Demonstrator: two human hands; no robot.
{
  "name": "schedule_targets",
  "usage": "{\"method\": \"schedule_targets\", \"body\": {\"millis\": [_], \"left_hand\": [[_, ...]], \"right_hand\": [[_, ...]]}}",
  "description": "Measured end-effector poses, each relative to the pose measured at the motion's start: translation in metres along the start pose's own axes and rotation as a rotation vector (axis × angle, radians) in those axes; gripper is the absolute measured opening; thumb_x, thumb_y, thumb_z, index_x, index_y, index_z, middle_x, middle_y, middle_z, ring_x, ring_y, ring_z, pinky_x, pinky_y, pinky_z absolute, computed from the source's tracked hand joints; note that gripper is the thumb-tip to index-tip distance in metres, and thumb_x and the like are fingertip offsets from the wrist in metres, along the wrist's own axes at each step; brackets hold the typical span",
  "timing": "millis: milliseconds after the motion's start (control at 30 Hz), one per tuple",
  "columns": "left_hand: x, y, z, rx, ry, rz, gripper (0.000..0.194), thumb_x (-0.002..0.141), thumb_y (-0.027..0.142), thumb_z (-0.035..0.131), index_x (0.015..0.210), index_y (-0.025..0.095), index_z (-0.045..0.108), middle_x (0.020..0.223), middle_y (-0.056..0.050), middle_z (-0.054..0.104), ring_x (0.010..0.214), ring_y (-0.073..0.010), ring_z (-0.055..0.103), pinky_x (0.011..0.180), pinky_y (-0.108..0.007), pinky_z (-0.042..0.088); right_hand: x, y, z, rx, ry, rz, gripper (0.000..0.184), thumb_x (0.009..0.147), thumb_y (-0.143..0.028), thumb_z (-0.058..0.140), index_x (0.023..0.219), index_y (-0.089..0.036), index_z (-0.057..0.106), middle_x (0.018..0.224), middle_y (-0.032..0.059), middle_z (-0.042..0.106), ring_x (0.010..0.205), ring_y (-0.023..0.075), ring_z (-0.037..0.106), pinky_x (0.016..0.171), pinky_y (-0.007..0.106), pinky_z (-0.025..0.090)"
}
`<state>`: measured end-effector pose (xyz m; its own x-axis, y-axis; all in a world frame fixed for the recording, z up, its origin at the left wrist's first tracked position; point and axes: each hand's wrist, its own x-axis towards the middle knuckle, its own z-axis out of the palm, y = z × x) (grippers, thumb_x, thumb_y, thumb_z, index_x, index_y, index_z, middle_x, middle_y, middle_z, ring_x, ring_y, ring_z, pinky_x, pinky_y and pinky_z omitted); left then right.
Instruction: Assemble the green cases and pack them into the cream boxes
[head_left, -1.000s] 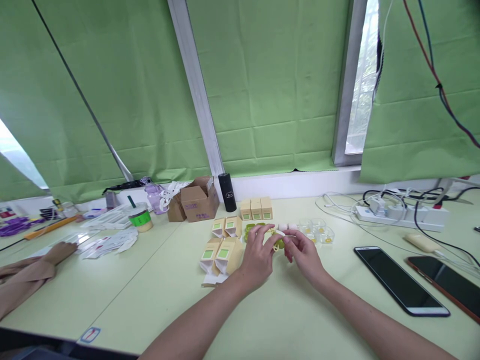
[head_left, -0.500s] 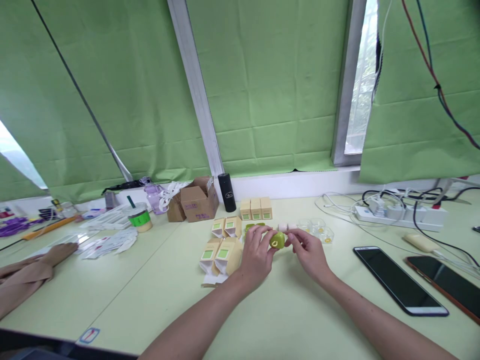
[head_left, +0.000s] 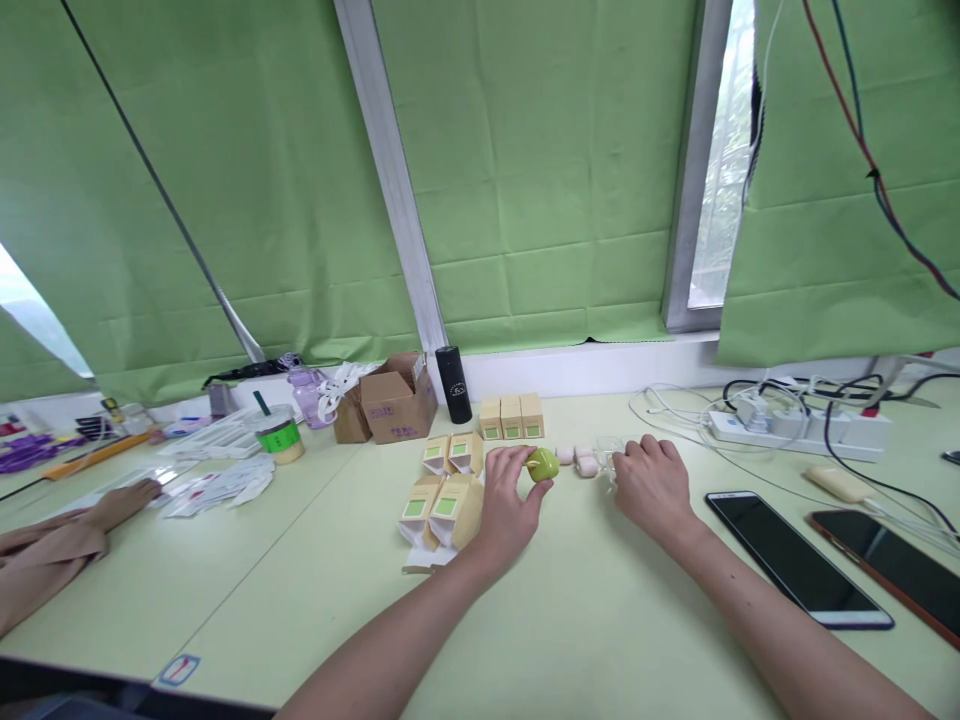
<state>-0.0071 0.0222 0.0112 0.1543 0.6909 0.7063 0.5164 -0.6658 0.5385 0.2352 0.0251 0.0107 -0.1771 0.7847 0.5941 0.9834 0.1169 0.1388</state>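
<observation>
My left hand (head_left: 510, 500) pinches a small glossy green rounded object (head_left: 543, 463) between thumb and fingers, just above the table; its kind is unclear. My right hand (head_left: 654, 485) is at the clear plastic cups (head_left: 609, 458), back of the hand up and fingers curled down. What those fingers hold, if anything, is hidden. Between the hands lie several small pale pink blocks (head_left: 586, 463). Left of my left hand stand opened kraft-paper boxes (head_left: 454, 508) with green labels, their white inner flaps out.
Three closed small boxes (head_left: 512, 417) stand behind, near a black bottle (head_left: 454, 385) and a cardboard carton (head_left: 399, 400). Two phones (head_left: 799, 560) and a power strip (head_left: 799, 435) with cables lie at right. Another person's hand (head_left: 124, 503) rests at far left, near a lidded cup (head_left: 279, 437).
My right hand has left the green object and moved right to the clear cups. My left hand has shifted slightly left, still holding the green object. The pink blocks now show.
</observation>
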Motion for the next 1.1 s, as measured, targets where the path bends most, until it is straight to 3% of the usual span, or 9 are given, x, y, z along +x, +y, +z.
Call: {"method": "schedule_targets", "body": {"millis": [133,300,533,633,733,867,933,1000,1100], "left_hand": [[0.002,-0.003,0.003,-0.084,0.029,-0.114,0.035,0.091,0.031,0.073,0.125,0.025,0.067,0.122,-0.009,0.067,0.122,-0.0282,0.055,0.107,-0.047,0.045],[0.005,-0.010,0.006,-0.171,0.094,-0.212,0.032,0.090,0.042,0.072,0.117,0.023,0.072,0.118,-0.011,0.069,0.116,-0.0280,0.060,0.102,-0.043,0.048],[0.009,-0.020,0.010,-0.286,0.057,-0.316,0.046,0.093,0.059,0.063,0.109,0.017,0.074,0.108,-0.011,0.074,0.098,-0.0240,0.066,0.085,-0.034,0.049],[0.011,-0.024,0.012,-0.319,0.051,-0.352,0.050,0.092,0.063,0.061,0.103,0.016,0.074,0.101,-0.010,0.075,0.092,-0.0223,0.065,0.082,-0.032,0.048],[0.012,-0.025,0.012,-0.369,0.057,-0.390,0.053,0.090,0.067,0.062,0.097,0.015,0.074,0.096,-0.009,0.075,0.089,-0.0217,0.065,0.080,-0.031,0.048],[0.014,-0.021,0.010,-0.432,0.061,-0.453,0.057,0.087,0.070,0.063,0.096,0.014,0.074,0.096,-0.009,0.075,0.089,-0.0222,0.065,0.081,-0.031,0.047],[0.015,-0.017,0.008,-0.450,0.067,-0.482,0.059,0.086,0.071,0.064,0.097,0.014,0.074,0.096,-0.009,0.076,0.089,-0.0222,0.064,0.081,-0.031,0.046],[0.016,-0.013,0.006,-0.469,0.075,-0.509,0.059,0.084,0.072,0.065,0.096,0.014,0.074,0.096,-0.009,0.075,0.089,-0.0223,0.064,0.080,-0.031,0.046],[0.016,-0.007,0.004,-0.502,0.090,-0.544,0.058,0.082,0.072,0.067,0.092,0.015,0.074,0.092,-0.008,0.075,0.089,-0.0227,0.064,0.080,-0.030,0.046]], "right_hand": [[0.000,0.000,-0.004,-0.037,-0.077,0.012,0.019,0.070,0.000,0.063,0.072,-0.017,0.072,0.081,0.0162,0.070,0.089,0.0312,0.056,0.079,0.042,0.031],[0.001,-0.016,-0.021,0.019,-0.066,-0.016,0.017,0.072,-0.002,0.062,0.079,-0.015,0.070,0.085,0.0155,0.067,0.090,0.0305,0.054,0.080,0.042,0.029],[-0.013,-0.057,-0.030,0.254,-0.082,-0.342,0.018,0.072,-0.007,0.066,0.086,-0.017,0.067,0.094,0.0130,0.065,0.095,0.0297,0.051,0.083,0.040,0.032],[-0.019,-0.065,-0.029,0.357,-0.123,-0.390,0.013,0.078,-0.009,0.065,0.086,-0.019,0.066,0.093,0.0107,0.064,0.095,0.0280,0.052,0.084,0.039,0.035],[-0.021,-0.066,-0.027,0.483,-0.162,-0.324,0.018,0.082,-0.013,0.065,0.100,-0.020,0.066,0.102,0.0102,0.066,0.100,0.0283,0.056,0.085,0.039,0.038],[-0.021,-0.060,-0.015,0.718,-0.255,-0.077,0.061,0.075,-0.010,0.067,0.133,-0.020,0.052,0.126,0.0114,0.063,0.108,0.0274,0.061,0.085,0.038,0.044],[-0.021,-0.057,-0.005,0.843,-0.324,0.033,0.072,0.073,-0.008,0.065,0.141,-0.022,0.045,0.132,0.0111,0.061,0.113,0.0271,0.061,0.085,0.037,0.046],[-0.020,-0.056,0.007,0.950,-0.368,0.092,0.068,0.073,-0.007,0.063,0.137,-0.023,0.049,0.132,0.0104,0.062,0.116,0.0271,0.060,0.089,0.037,0.046],[-0.019,-0.054,0.019,1.077,-0.409,0.112,0.049,0.069,-0.008,0.063,0.116,-0.023,0.062,0.118,0.0081,0.068,0.111,0.0266,0.062,0.093,0.038,0.046]]}}
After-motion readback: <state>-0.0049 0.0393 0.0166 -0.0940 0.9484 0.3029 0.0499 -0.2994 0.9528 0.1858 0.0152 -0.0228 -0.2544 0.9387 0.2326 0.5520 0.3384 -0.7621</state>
